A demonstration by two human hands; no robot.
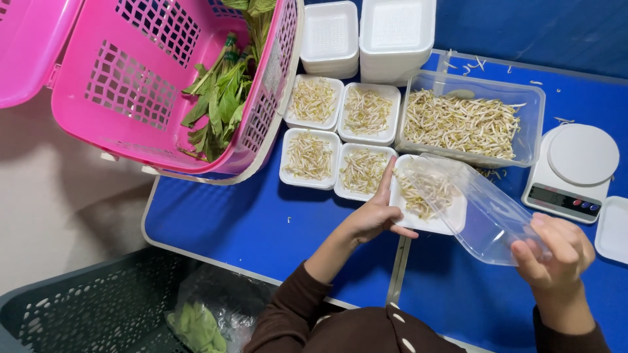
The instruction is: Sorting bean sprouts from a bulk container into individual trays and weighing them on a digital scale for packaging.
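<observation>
Sprouts (424, 195) sit in a white foam tray (451, 219) on the blue table (261, 229), right at the person's fingertips. Going left to right: pink basket (124, 85) with greens (219, 104), four filled trays (337, 140), then the left hand (374, 216), fingers spread, index up along the tray's left edge, thumb under its near edge. Over the tray tilts a clear tub (487, 216), its mouth over the sprouts, pinched at the bottom end by the right hand (555, 255), fingers curled round it. Behind sits a big sprout bin (471, 121), with a scale (572, 170) far right.
</observation>
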